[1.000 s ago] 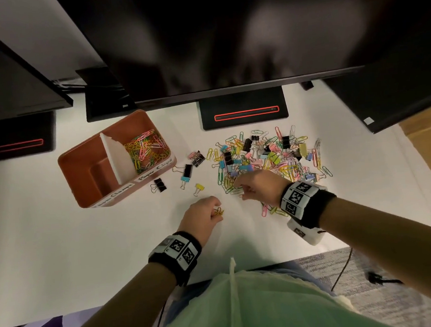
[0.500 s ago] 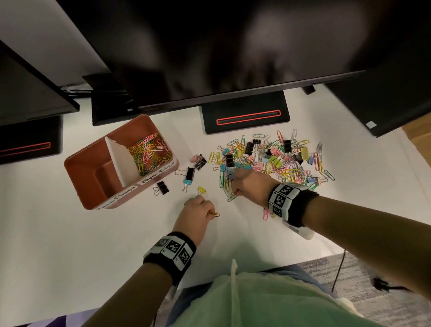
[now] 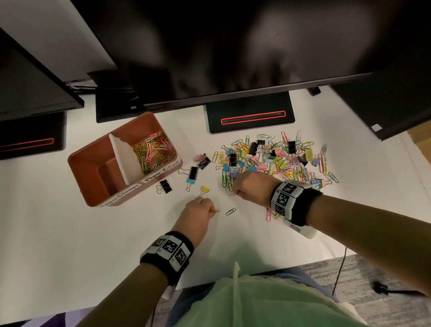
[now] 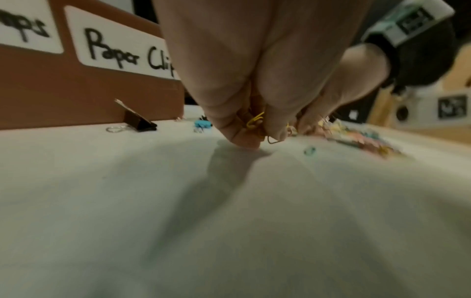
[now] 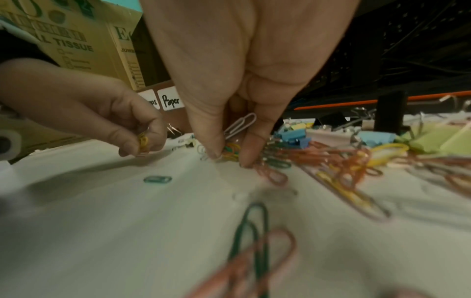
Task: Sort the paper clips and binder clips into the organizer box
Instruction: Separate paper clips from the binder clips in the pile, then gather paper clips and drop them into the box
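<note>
On white desk (image 3: 62,250), near edge toward the person: left hand (image 3: 196,215), fingertips down on the surface, fingers and thumb pinching yellow paper clips (image 4: 254,122), one end sticking out to the right of the fist in the head view; right hand (image 3: 251,186), at the near-left edge of the heap, thumb and fingers gripping a small bundle of paper clips (image 5: 231,152), one white clip (image 5: 241,125) standing up on a slant between the fingers.

Heap of mixed clips (image 3: 280,158): paper clips and binder clips in many colours, spread right of centre, lying every way; right margin near a black screen base.

Loose green clip (image 3: 230,211): flat on the desk between the two hands, long axis slanting up to the right, touching neither.

Yellow binder clip (image 3: 204,189): just beyond the left hand's knuckles, wire handles toward that hand.

Organizer box (image 3: 88,177): brown, to the left, set askew; white divider (image 3: 125,162) inside; right compartment holding paper clips, labelled "Paper Clips"; left compartment's second label only partly legible.

Black binder clip (image 3: 165,186): beside the box front; bare desk left of and nearer than the hands.
</note>
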Motion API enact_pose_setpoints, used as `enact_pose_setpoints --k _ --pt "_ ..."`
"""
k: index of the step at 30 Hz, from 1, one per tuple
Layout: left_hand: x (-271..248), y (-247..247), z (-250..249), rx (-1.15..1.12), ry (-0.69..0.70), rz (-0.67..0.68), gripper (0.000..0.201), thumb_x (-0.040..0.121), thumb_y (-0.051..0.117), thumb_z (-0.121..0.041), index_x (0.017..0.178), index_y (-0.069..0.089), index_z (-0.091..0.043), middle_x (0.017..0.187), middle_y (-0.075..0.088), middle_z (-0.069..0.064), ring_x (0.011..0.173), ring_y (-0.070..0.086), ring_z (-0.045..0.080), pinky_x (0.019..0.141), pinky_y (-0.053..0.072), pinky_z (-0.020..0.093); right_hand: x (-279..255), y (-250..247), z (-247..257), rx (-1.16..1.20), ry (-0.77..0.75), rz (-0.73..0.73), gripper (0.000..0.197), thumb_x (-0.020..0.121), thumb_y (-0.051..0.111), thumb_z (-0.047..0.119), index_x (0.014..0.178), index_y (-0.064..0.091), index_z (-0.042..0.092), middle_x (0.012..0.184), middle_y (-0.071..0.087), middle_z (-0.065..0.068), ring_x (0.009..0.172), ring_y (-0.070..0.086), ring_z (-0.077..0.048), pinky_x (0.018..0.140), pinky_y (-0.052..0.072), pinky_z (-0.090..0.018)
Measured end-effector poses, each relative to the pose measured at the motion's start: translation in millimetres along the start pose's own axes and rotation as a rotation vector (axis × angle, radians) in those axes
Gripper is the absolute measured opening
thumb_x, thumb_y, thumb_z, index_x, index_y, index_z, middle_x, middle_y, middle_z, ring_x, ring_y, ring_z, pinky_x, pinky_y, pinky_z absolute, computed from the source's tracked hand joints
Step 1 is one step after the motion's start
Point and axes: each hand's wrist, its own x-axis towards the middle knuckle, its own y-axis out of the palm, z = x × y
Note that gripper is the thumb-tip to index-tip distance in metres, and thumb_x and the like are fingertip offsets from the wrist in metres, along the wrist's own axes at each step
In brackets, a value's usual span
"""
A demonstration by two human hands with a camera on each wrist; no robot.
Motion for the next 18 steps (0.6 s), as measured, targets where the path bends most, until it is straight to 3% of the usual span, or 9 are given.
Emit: enact_pose_setpoints --k 3,5,7,9,13,16,18 --pt "-2.7 -36.1 -1.6 -0.102 -0.005 -0.161 0.013 0.091 0.052 -0.016 0.095 0.059 -0.007 0.093 0.057 0.006 0.081 0.050 0.013 0.074 0.042 0.020 1.7 -25.7 11.3 0.113 -0.021 -0.062 0.020 0.093 0.045 0.012 0.099 0.065 0.008 0.103 0.063 -0.009 0.096 0.058 -0.024 0.083 0.049 -0.034" --pt "-3.3 -73.6 0.6 -0.142 -0.027 -0.292 0.009 0.090 0.054 -0.016 0.094 0.059 -0.009 0.088 0.055 0.002 0.069 0.047 0.005 0.062 0.035 0.012 8.9 -50.0 24.9 0.168 -0.073 -0.163 0.018 0.092 0.049 0.014 0.099 0.065 0.009 0.100 0.064 -0.009 0.093 0.058 -0.023 0.085 0.048 -0.034" --pt "-2.2 -112.2 7.6 -0.151 -0.077 -0.396 0.010 0.089 0.056 -0.018 0.096 0.060 -0.011 0.084 0.057 -0.001 0.064 0.048 0.001 0.058 0.036 0.011 24.2 -76.2 41.5 0.199 -0.120 -0.274 0.017 0.091 0.052 0.016 0.099 0.066 0.011 0.097 0.064 -0.007 0.090 0.058 -0.021 0.085 0.049 -0.033" --pt "1.6 -144.6 15.1 -0.153 -0.155 -0.447 0.013 0.087 0.059 -0.021 0.098 0.060 -0.015 0.087 0.061 -0.002 0.073 0.057 0.007 0.067 0.047 0.019 46.7 -101.3 60.3 0.224 -0.140 -0.360 0.016 0.090 0.054 0.017 0.101 0.066 0.013 0.100 0.064 -0.006 0.091 0.059 -0.019 0.085 0.050 -0.031" --pt "16.6 -172.7 31.3 -0.179 -0.330 -0.381 0.033 0.078 0.071 -0.018 0.109 0.060 -0.013 0.099 0.062 -0.001 0.090 0.056 0.011 0.084 0.044 0.023 100.9 -125.0 93.7 0.282 -0.038 -0.388 0.024 0.089 0.057 0.020 0.111 0.061 0.011 0.110 0.063 -0.009 0.102 0.059 -0.022 0.090 0.048 -0.033" --pt "16.2 -175.4 36.4 -0.054 -0.290 -0.330 0.049 0.078 0.071 -0.015 0.123 0.053 -0.012 0.123 0.058 0.008 0.110 0.054 0.021 0.099 0.043 0.034 119.2 -116.8 102.2 0.360 0.037 -0.327 0.041 0.088 0.060 0.023 0.126 0.049 0.012 0.115 0.063 -0.012 0.106 0.059 -0.025 0.091 0.047 -0.033" --pt "9.7 -175.0 31.3 0.029 -0.205 -0.400 0.048 0.079 0.068 -0.014 0.124 0.053 -0.014 0.124 0.055 0.007 0.110 0.053 0.021 0.099 0.043 0.035 113.7 -111.0 100.8 0.420 0.005 -0.372 0.041 0.089 0.058 0.024 0.128 0.047 0.014 0.116 0.064 -0.011 0.105 0.060 -0.024 0.091 0.049 -0.033"
